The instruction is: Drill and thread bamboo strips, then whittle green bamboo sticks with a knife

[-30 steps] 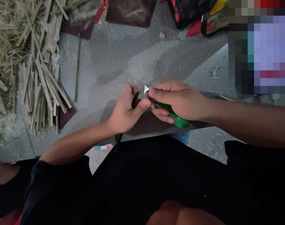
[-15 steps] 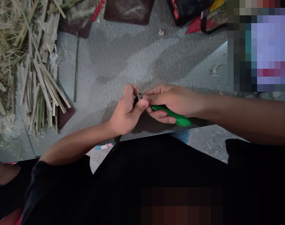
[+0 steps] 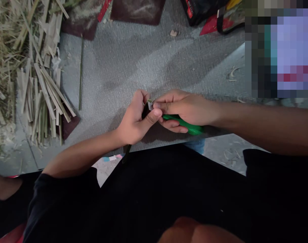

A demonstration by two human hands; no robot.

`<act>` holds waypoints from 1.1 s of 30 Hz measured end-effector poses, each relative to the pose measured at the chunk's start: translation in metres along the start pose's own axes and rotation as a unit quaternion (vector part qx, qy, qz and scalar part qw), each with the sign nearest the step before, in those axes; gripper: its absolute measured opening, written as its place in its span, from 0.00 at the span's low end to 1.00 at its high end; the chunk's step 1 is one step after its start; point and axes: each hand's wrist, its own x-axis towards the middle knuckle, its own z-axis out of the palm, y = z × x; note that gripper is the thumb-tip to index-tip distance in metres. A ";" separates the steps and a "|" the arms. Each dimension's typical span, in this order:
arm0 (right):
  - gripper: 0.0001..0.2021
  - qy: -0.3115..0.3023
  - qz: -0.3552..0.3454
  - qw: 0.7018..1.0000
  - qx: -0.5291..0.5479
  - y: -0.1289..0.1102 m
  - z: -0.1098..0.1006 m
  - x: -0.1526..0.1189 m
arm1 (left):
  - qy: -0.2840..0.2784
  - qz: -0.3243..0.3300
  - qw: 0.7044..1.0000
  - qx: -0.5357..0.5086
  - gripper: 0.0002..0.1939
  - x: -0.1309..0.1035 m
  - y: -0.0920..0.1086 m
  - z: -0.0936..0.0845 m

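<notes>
Near the table's front edge, my left hand (image 3: 134, 122) is closed around a thin dark-green stalk (image 3: 127, 152). One end of the stalk sticks out below the palm, and a small pale green bit shows by the fingertips. My right hand (image 3: 188, 107) grips a green-handled knife (image 3: 194, 129) from above, its handle partly covered by the fingers. What looks like a small grey blade shows between the two hands, close to my left thumb. Both hands meet here, and the exact contact of blade and stalk is hidden.
A bundle of split strips (image 3: 46, 101) lies at the left, with a heap of shavings (image 3: 7, 40) behind. A single thin stalk (image 3: 80, 74) rests beside them. Dark red sheets (image 3: 138, 11) and a black bag (image 3: 204, 11) are at the back. Another person's arm (image 3: 4, 187) shows at lower left.
The knife handle has tilted slightly and sits a little more under my right hand. The fingertips have shifted only a little; my left hand keeps its hold on the stalk.
</notes>
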 end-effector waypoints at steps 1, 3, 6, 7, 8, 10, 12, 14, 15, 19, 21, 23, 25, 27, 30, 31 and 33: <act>0.23 -0.001 0.004 1.000 0.003 0.000 -0.001 0.001 | 0.003 0.002 1.000 -0.002 0.33 0.001 -0.001 0.000; 0.22 0.006 0.014 1.000 0.004 0.001 -0.002 0.002 | 0.002 0.001 1.000 -0.014 0.32 0.001 -0.003 -0.001; 0.22 0.005 0.011 1.000 0.004 0.002 -0.001 0.002 | -0.006 -0.009 0.999 -0.034 0.31 0.000 -0.006 -0.001; 0.21 0.014 0.000 1.000 0.004 0.003 0.000 0.003 | -0.005 -0.016 0.999 -0.035 0.31 0.000 -0.007 -0.001; 0.21 0.031 -0.016 0.999 0.003 0.005 0.001 0.004 | -0.003 -0.024 0.999 -0.034 0.30 -0.001 -0.007 -0.001; 0.21 0.067 -0.059 0.996 -0.007 0.008 0.003 0.006 | 0.006 -0.036 0.999 -0.030 0.30 -0.001 -0.006 -0.001; 0.22 0.079 -0.096 0.992 -0.023 0.011 0.005 0.008 | 0.007 -0.033 0.999 -0.022 0.31 0.001 -0.004 -0.003; 0.24 0.061 -0.107 0.992 -0.038 0.012 0.004 0.009 | -0.004 -0.022 1.000 -0.009 0.33 0.003 -0.002 -0.005; 0.25 0.051 -0.101 0.993 -0.042 0.011 0.004 0.009 | -0.010 -0.016 1.000 -0.004 0.34 0.004 -0.001 -0.006; 0.23 0.019 -0.039 0.999 -0.025 0.005 0.003 0.004 | -0.029 -0.003 1.000 0.000 0.36 0.008 0.001 -0.008; 0.22 0.021 -0.013 1.000 -0.018 0.003 0.003 0.002 | -0.030 -0.002 1.000 -0.003 0.36 0.008 0.001 -0.008; 0.21 0.025 0.002 1.000 -0.015 0.002 0.003 0.002 | -0.032 -0.005 0.999 -0.011 0.35 0.007 0.000 -0.007; 0.21 0.023 -0.003 1.000 -0.006 0.003 0.002 0.003 | -0.036 -0.013 0.999 -0.018 0.33 0.006 -0.001 -0.005; 0.22 0.038 -0.026 0.999 0.007 0.004 0.002 0.004 | -0.030 -0.031 0.999 -0.027 0.31 0.004 -0.002 -0.004; 0.23 0.066 -0.056 0.996 -0.003 0.006 0.002 0.005 | -0.015 -0.051 0.998 -0.030 0.30 0.003 0.000 -0.002; 0.23 0.066 -0.063 0.996 -0.011 0.006 0.001 0.005 | -0.017 -0.048 0.998 -0.029 0.30 0.003 0.001 -0.002; 0.25 0.036 -0.074 0.996 -0.027 0.008 -0.001 0.006 | -0.030 -0.030 0.999 -0.028 0.32 0.005 0.003 -0.004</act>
